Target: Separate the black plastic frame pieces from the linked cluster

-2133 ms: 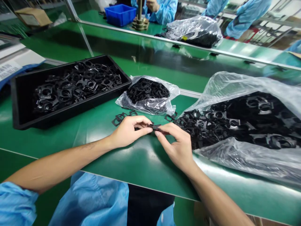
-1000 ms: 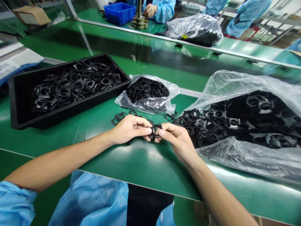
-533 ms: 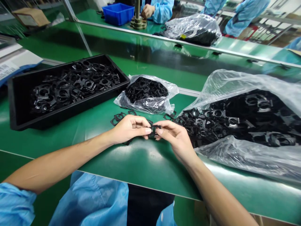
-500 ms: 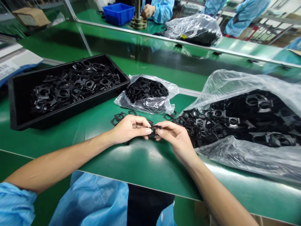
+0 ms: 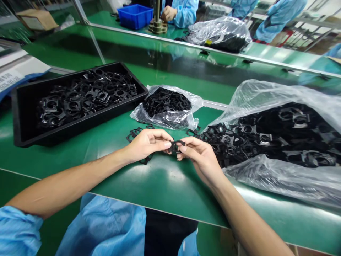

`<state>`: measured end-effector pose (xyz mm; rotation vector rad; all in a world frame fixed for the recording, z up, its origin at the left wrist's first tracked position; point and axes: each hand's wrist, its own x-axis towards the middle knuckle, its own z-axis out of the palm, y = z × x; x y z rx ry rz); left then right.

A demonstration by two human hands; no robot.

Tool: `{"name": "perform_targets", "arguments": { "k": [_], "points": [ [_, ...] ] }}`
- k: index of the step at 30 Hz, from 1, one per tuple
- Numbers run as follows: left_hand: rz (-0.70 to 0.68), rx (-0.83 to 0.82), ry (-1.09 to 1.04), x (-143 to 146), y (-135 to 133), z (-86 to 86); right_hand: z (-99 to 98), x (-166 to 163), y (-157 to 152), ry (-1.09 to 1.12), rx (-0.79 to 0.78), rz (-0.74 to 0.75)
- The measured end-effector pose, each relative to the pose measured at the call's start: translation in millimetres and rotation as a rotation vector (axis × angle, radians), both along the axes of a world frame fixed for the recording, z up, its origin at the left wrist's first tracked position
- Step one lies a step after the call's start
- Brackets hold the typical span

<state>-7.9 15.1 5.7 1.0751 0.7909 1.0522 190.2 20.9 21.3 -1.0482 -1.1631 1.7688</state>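
Note:
Between my two hands, just above the green table [image 5: 165,192], is a small black plastic frame [image 5: 174,147] with a round opening. My left hand [image 5: 149,145] pinches its left side between thumb and fingers. On its right side, my right hand [image 5: 198,153] grips it with thumb and forefinger. Whether it is one piece or two fitted together I cannot tell. Several loose black rings [image 5: 135,133] lie behind my left hand, partly hidden by it. Close to my right hand, a large clear bag [image 5: 266,167] lies open with many black frames [image 5: 247,133] spilling toward me.
A black tray [image 5: 80,124] of similar frames stands at the left. Behind my hands sits a smaller clear bag [image 5: 176,122] of black rings. Across a metal rail [image 5: 128,32] are a blue bin [image 5: 135,17], another full bag [image 5: 221,32] and a co-worker's hand [image 5: 169,13].
The black frame has been tilted between my fingers, so its flat face and round opening now show. Both hands stay in nearly the same place.

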Motion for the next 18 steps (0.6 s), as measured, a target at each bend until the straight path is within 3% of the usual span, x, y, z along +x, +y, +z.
{"name": "perform_targets", "arguments": {
  "k": [18],
  "points": [
    [0.036, -0.012, 0.058, 2.1, 0.8, -3.0, -2.6, -1.3, 1.1, -0.038, 0.067, -0.071]
  ]
}}
